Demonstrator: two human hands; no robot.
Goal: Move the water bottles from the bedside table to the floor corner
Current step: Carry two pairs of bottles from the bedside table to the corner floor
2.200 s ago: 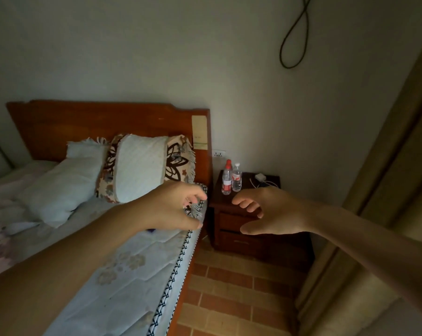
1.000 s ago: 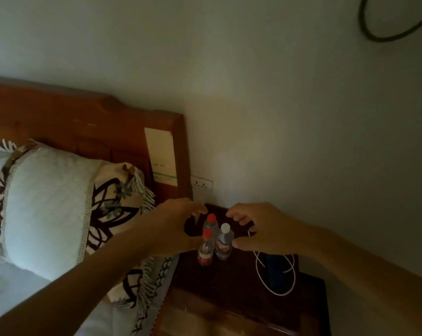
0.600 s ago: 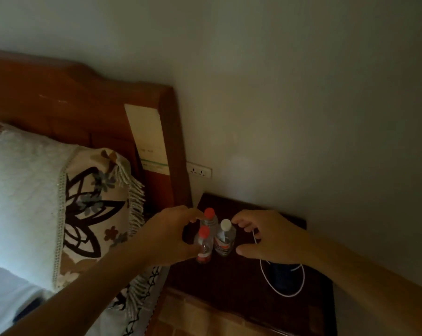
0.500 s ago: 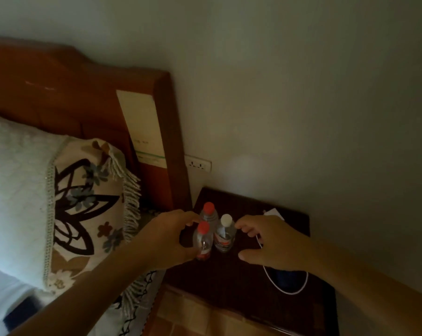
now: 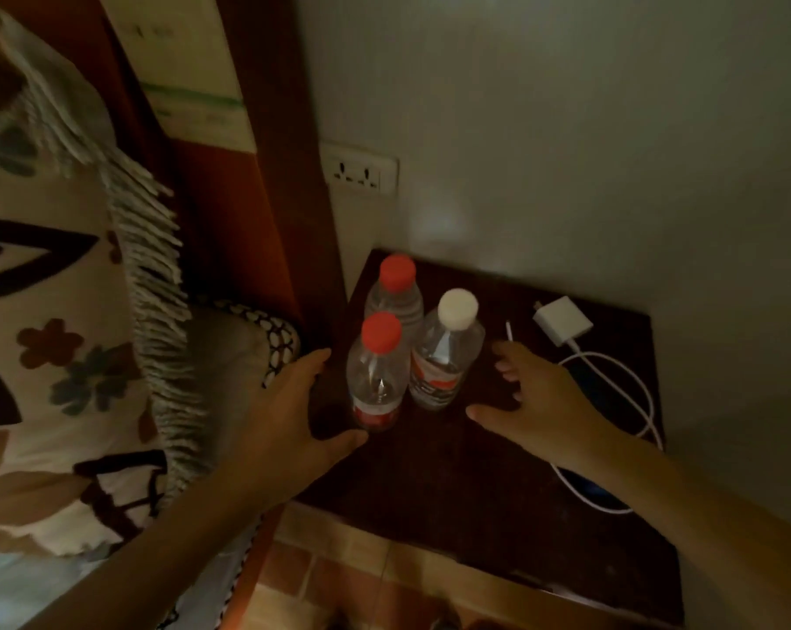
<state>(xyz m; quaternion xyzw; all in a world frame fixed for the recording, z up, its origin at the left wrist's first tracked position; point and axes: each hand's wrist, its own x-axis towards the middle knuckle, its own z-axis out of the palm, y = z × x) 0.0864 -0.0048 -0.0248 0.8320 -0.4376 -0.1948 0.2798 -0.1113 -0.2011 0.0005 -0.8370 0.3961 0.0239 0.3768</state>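
Observation:
Three clear plastic water bottles stand close together on the dark wooden bedside table [image 5: 452, 484]. The near red-capped bottle [image 5: 376, 375] is in front, a second red-capped bottle [image 5: 395, 288] behind it, and a white-capped bottle [image 5: 445, 352] to their right. My left hand [image 5: 289, 425] is open and curved just left of the near red-capped bottle, thumb under its base side, without gripping it. To the right of the white-capped bottle my right hand [image 5: 539, 402] is spread open, a small gap away from it.
A white charger block [image 5: 562, 319] and its looped cable [image 5: 630, 402] lie on the table's right side. A wall socket [image 5: 359, 168] sits above. The wooden headboard [image 5: 266, 184] and a fringed patterned pillow [image 5: 66, 311] are at left. Brick floor tiles [image 5: 339, 579] show below.
The view has come much closer to the table. Both hands have dropped lower beside the bottles and spread wider; the bottles have not moved.

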